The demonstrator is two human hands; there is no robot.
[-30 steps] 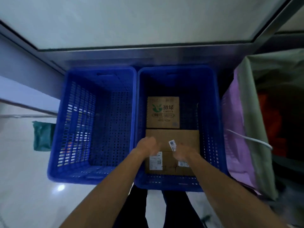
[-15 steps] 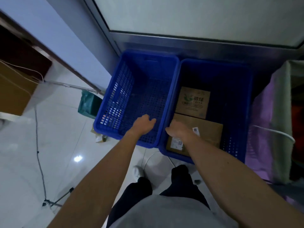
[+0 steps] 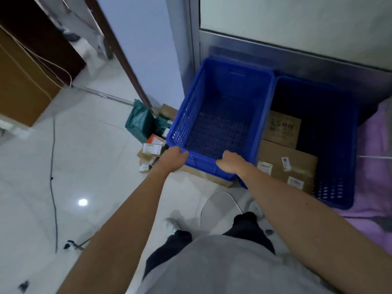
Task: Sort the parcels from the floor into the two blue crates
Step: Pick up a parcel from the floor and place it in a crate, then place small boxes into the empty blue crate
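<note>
Crates side by side, touching: L crate (image 3: pixel 191 115), R crate (image 3: pixel 337 177). R crate holds flat carton (image 3: pixel 284 166), green-logo carton (image 3: pixel 282 128) behind it. On floor (image 3: pixel 95 155) just L of L crate: small parcels (image 3: pixel 152 146). L hand (image 3: pixel 172 159) + R hand (image 3: pixel 232 163) both grip L crate's near rim, fingers curled over.

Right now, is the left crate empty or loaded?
Empty. The left crate shows only its bare perforated floor, with nothing lying inside.

The empty blue left crate (image 3: pixel 186 115) touches the right crate (image 3: pixel 335 177) holding two cardboard boxes (image 3: pixel 286 166); small parcels (image 3: pixel 152 148) lie just left of both.
</note>
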